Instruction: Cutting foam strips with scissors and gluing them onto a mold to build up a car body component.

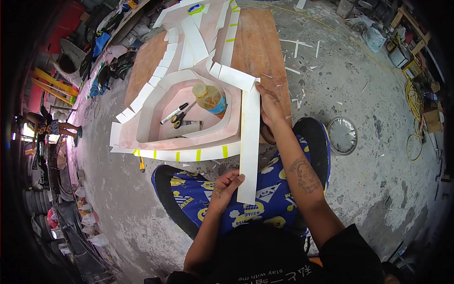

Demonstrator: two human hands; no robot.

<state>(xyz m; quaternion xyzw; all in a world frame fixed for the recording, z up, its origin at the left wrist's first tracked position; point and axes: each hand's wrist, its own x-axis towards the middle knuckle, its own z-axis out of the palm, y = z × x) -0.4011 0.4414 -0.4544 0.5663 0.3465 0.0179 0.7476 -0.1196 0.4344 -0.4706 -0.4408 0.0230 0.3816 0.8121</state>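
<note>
A long white strip (249, 142), like card or thin plastic, spans the space between my hands. My left hand (225, 190) pinches its left edge near the lower end. At the upper end my right hand (270, 106) grips it with the thumb at the corner, beside a pinkish moulded part (127, 135). White strips line the part's edges, several held by yellow tape (198, 155). In its recess lie a bottle (209, 98) of amber liquid, a black-and-white marker (171, 113) and scissors (178, 119). A dark curved object (267, 136) below my right hand is partly hidden.
The part rests on a brown wooden board (262, 42). A tape roll (196, 8) and loose white pieces (191, 40) lie on it. A round metal tin (342, 136) stands right of my knee. A yellow cable (412, 102) runs along the right. Another person (52, 127) is far left.
</note>
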